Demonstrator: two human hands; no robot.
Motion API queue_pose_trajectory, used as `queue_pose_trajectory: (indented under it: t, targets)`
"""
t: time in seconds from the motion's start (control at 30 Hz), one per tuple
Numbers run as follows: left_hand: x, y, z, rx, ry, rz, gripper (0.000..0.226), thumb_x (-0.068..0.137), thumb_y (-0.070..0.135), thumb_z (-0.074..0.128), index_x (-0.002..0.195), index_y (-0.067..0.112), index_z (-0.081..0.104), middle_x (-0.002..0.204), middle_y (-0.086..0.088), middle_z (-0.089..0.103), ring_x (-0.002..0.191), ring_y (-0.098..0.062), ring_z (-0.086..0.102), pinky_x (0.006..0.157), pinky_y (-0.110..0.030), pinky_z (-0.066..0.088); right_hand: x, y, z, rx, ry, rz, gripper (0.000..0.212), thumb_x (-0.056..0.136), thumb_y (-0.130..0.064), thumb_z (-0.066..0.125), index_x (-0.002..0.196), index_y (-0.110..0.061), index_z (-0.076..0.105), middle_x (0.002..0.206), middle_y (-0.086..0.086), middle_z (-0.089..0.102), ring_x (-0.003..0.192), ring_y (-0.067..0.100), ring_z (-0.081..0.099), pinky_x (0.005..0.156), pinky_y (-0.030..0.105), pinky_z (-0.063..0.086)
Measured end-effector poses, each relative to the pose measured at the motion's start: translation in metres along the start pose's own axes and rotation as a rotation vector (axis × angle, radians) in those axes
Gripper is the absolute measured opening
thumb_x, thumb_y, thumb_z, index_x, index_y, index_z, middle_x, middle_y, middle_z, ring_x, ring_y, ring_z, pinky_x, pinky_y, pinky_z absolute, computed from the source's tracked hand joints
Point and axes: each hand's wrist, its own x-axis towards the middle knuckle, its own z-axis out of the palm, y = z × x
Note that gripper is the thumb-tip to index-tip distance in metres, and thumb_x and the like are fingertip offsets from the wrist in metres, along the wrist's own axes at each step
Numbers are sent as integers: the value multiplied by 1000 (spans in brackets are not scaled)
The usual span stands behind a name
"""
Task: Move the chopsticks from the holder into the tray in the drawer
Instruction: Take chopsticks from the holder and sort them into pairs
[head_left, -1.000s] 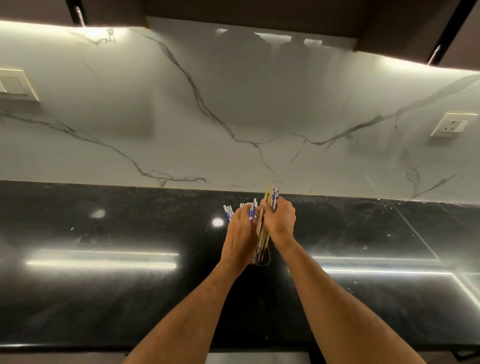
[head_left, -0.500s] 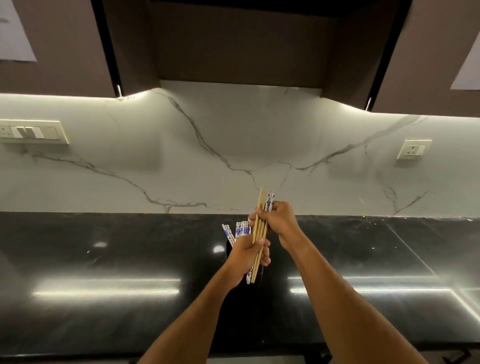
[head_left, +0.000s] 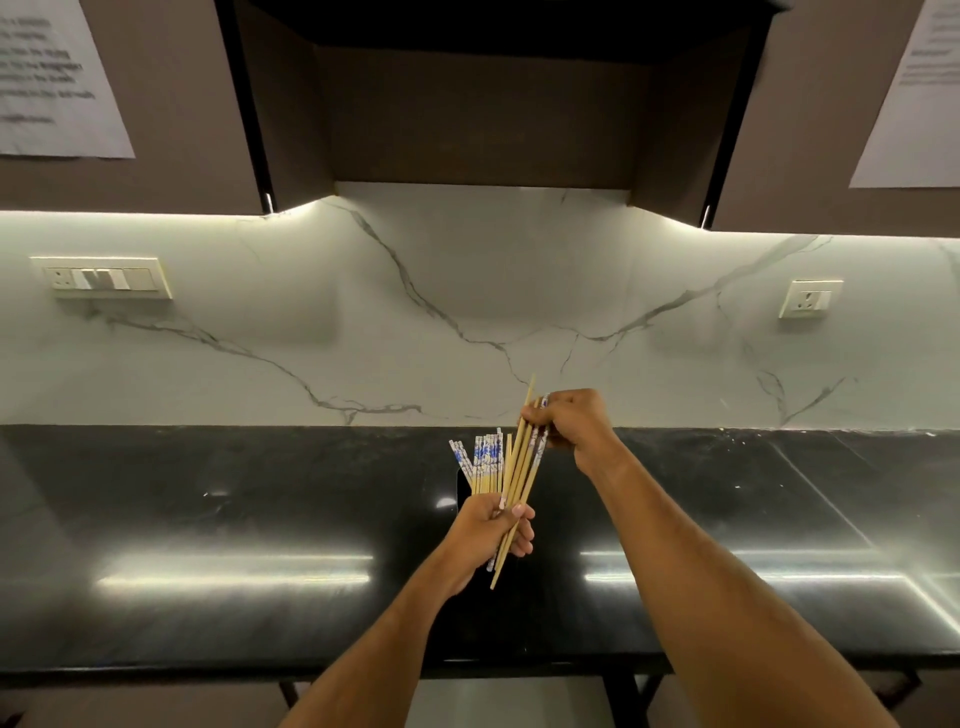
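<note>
Bamboo chopsticks (head_left: 519, 470) are gripped at both ends: the top ends are pinched in the curled right hand (head_left: 574, 423), and the lower part is clasped by the left hand (head_left: 491, 525), whose fingers are wrapped round the bundle. More blue-patterned sticks (head_left: 485, 457) are fanned just behind, above the dark counter (head_left: 260, 493). The holder is hard to make out; no drawer or tray is seen. The fanned bundle could probably slip and scatter if either grip is loosened during the carry. Compared with the earlier frame, the sticks are raised a little higher and the view is tilted up.
</note>
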Motion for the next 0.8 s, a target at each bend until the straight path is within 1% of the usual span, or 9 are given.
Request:
queue_pose_trajectory:
  t: [0.07,0.13,0.23,0.3,0.37,0.4,0.53,0.7,0.8]
  targets:
    - [-2,0,1,10,3,1,23,105,16,50,110,3,68,91,-12,75,81,-23,74,86,-42,62,-1,-7,-4,14,20,-34,17,85,-4,78,94,9,72,86,17,78,75,24,78,80,41,64]
    - [-4,1,1,7,12,11,23,105,15,50,109,3,69,90,-11,74,81,-23,73,86,-41,62,-1,-12,-7,23,24,-61,16,85,-3,78,94,9,72,85,16,78,77,25,78,81,42,64]
    - [-6,4,3,-2,17,13,22,105,14,50,108,3,69,87,-10,74,80,-22,73,85,-41,62,-4,-16,-9,9,17,-84,11,85,-3,78,93,3,73,84,14,78,77,26,78,80,42,64]
    - [-7,4,4,7,12,6,22,105,13,51,108,2,70,86,-10,74,80,-23,73,85,-42,62,-6,-16,-11,-9,12,-87,8,86,-3,76,94,0,73,86,15,78,75,24,78,74,38,65]
    - [-8,2,4,15,0,8,22,105,13,51,108,2,70,86,-10,74,80,-23,73,86,-43,61,-8,-15,-13,-51,-14,-69,9,88,-1,74,95,3,72,87,17,78,71,22,78,68,33,65]
    - [-8,1,3,16,-5,13,22,105,12,51,109,2,70,86,-10,74,80,-23,73,87,-44,61,-9,-15,-14,-75,-31,-55,11,87,0,74,96,6,71,87,18,78,71,22,78,67,34,65]
    - [-9,-3,2,3,-6,13,22,105,10,50,109,1,70,87,-12,74,81,-24,73,88,-46,60,-9,-14,-13,-183,-64,-17,15,84,-3,78,94,7,73,83,14,78,70,18,76,68,32,63]
    - [-11,-11,-1,22,-18,-11,20,103,8,51,108,0,70,89,-15,75,80,-25,74,87,-45,61,-5,-18,-18,-123,-23,-7,11,81,-5,81,88,2,75,82,13,78,82,26,78,74,36,64]
    - [-12,-17,-4,29,-20,-18,19,103,7,52,108,0,70,90,-16,76,81,-26,74,86,-45,62,-2,-21,-22,-90,9,-39,11,81,-5,82,87,0,75,82,12,78,77,22,78,62,28,63]
